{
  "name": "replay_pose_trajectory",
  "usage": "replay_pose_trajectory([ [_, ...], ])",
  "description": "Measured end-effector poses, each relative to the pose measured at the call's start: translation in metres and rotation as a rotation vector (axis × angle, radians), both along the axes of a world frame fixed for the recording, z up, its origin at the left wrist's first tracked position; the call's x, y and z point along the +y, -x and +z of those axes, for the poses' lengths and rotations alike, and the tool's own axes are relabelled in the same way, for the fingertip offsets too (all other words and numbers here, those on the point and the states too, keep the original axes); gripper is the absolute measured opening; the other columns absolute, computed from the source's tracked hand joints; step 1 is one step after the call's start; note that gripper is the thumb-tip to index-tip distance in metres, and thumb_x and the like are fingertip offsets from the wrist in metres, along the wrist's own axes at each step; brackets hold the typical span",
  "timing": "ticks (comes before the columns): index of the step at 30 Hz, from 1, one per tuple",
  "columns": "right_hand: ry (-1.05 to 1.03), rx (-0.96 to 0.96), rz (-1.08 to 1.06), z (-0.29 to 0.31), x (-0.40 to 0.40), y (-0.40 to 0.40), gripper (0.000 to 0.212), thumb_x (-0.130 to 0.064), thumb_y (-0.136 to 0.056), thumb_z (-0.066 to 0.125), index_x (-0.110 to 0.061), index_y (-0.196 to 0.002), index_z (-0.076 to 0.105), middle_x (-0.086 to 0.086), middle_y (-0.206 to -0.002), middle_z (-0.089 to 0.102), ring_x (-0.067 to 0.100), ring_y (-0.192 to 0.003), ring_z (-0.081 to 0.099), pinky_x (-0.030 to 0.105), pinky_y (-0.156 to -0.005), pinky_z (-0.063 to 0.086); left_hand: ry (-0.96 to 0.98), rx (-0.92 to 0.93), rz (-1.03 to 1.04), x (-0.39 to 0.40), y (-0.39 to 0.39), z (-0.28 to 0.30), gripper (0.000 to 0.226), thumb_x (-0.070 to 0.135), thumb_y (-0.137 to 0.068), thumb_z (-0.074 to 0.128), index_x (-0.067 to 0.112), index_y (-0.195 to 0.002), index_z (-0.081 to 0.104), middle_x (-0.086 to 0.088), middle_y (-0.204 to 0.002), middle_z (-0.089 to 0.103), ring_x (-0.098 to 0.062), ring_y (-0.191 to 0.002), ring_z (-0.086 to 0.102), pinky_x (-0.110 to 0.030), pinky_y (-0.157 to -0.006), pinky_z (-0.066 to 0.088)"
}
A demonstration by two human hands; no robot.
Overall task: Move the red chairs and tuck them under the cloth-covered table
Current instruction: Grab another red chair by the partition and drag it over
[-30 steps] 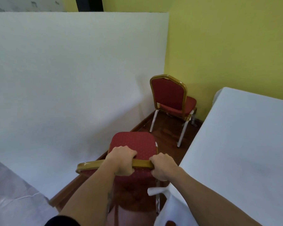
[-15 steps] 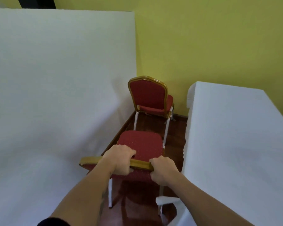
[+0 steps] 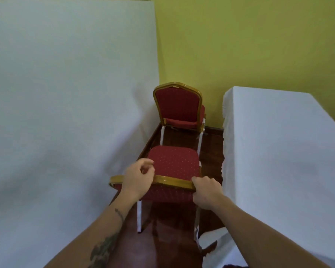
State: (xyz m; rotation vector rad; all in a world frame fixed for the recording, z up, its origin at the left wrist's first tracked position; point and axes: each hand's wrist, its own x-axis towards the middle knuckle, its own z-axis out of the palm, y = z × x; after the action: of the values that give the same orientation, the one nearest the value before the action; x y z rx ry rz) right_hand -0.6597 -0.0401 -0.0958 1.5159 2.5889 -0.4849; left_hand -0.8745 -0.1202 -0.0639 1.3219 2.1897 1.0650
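Chair [image 3: 172,167] stands on the floor between the two white tabletops, and we've got our right hand [image 3: 206,192] clamped on its gold back rail, left hand [image 3: 138,177] loose, fingers apart. Next, we reckon: regrip and swing it under the right tabletop [image 3: 278,151].

Landmark: near red chair [image 3: 173,163], standing on dark wood floor [image 3: 162,248] in the aisle between two white-clothed tables; its gold top rail [image 3: 170,180] faces the camera, seat pointing away. Left hand [image 3: 138,179] over the rail's left part, fingers loosely curled and lifted off it, heel of hand at the rail; right hand [image 3: 206,192] wrapped round the rail's right end. Second red chair [image 3: 179,108] just beyond the seat, back toward camera, against the yellow wall [image 3: 240,45]. Left cloth-covered table [image 3: 66,113] beside the chair's left; right cloth-covered table [image 3: 278,151] beside its right.
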Motion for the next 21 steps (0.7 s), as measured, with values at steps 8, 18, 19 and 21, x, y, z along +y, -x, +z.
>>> replay_pose_trajectory([
  [8, 0.098, 0.082, -0.069, 0.002, -0.003, -0.013, 0.012, -0.026, -0.094, 0.059, -0.024, -0.105, 0.055, -0.001, -0.100, 0.060, 0.028, -0.095, 0.066, 0.040, -0.080, 0.053, 0.155, -0.853, 0.789, 0.012, -0.038, 0.010, 0.101, 0.033, -0.051, 0.078, 0.010, -0.139, 0.036, -0.020, -0.140, 0.047, -0.043, -0.114, 0.057, -0.054, -0.091, 0.053],
  [18, 0.077, 0.119, -0.007, 0.009, -0.001, -0.029, 0.005, -0.027, -0.098, 0.057, -0.025, -0.101, 0.053, -0.002, -0.099, 0.060, 0.027, -0.096, 0.066, 0.038, -0.081, 0.051, 0.086, -0.879, 0.804, 0.038, -0.087, 0.012, 0.064, 0.007, -0.086, 0.069, 0.010, -0.132, 0.025, -0.019, -0.120, 0.047, -0.031, -0.092, 0.056, -0.050, -0.081, 0.062],
  [19, 0.070, 0.101, 0.008, 0.012, -0.002, -0.028, 0.007, -0.027, -0.097, 0.058, -0.023, -0.102, 0.056, 0.000, -0.100, 0.062, 0.028, -0.098, 0.066, 0.038, -0.082, 0.051, 0.091, -0.835, 0.812, 0.038, -0.085, 0.009, 0.066, 0.007, -0.085, 0.070, 0.010, -0.133, 0.025, -0.021, -0.123, 0.049, -0.032, -0.092, 0.057, -0.049, -0.081, 0.062],
  [21, 0.062, 0.063, 0.033, 0.017, -0.007, -0.021, 0.016, -0.028, -0.096, 0.060, -0.019, -0.109, 0.061, 0.004, -0.106, 0.066, 0.030, -0.101, 0.067, 0.040, -0.084, 0.052, 0.090, -0.763, 0.821, 0.038, -0.081, 0.007, 0.069, 0.008, -0.084, 0.072, 0.007, -0.136, 0.026, -0.026, -0.132, 0.051, -0.037, -0.098, 0.061, -0.047, -0.088, 0.060],
])
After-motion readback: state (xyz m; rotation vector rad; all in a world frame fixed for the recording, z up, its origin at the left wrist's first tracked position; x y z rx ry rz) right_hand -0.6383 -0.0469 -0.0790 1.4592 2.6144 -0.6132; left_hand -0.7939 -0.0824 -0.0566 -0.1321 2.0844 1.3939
